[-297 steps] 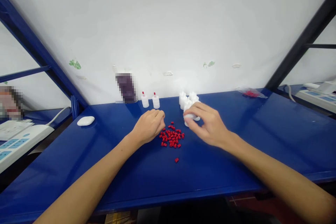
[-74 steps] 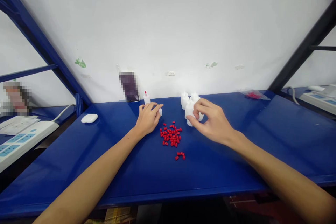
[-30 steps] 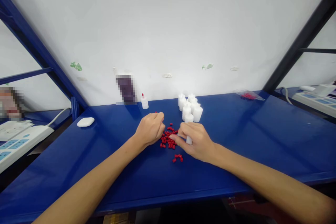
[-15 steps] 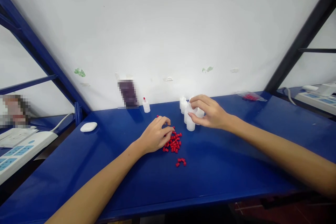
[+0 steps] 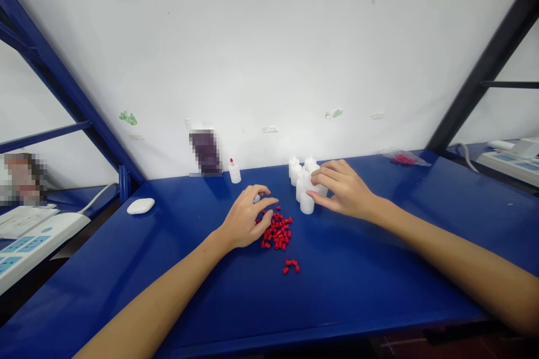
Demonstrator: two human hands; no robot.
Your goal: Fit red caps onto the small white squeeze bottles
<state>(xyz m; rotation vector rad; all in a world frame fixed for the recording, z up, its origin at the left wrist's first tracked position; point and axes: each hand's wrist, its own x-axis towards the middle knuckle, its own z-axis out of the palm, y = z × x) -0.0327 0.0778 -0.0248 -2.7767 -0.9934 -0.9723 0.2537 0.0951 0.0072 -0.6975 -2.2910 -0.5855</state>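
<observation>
Several small red caps (image 5: 278,234) lie in a loose pile on the blue table, with a few more (image 5: 291,265) nearer the front edge. My left hand (image 5: 248,216) hovers at the pile's left side, thumb and fingers apart, holding nothing. Partly hidden behind it is a white thing (image 5: 256,198). Several white bottles (image 5: 296,175) stand grouped at the back centre. My right hand (image 5: 341,188) has its thumb and fingers around the front bottle (image 5: 307,202). Farther left, a white bottle (image 5: 234,173) with a red cap stands by the wall.
A white rounded case (image 5: 141,206) lies at the left of the table (image 5: 236,303). At the back right is a clear bag (image 5: 405,158) with red pieces. Power strips (image 5: 37,241) and blue frame posts flank the table.
My left hand's fingers have spread wider above the caps. My right hand has lowered slightly at the front bottle, and the view has shifted a little.
</observation>
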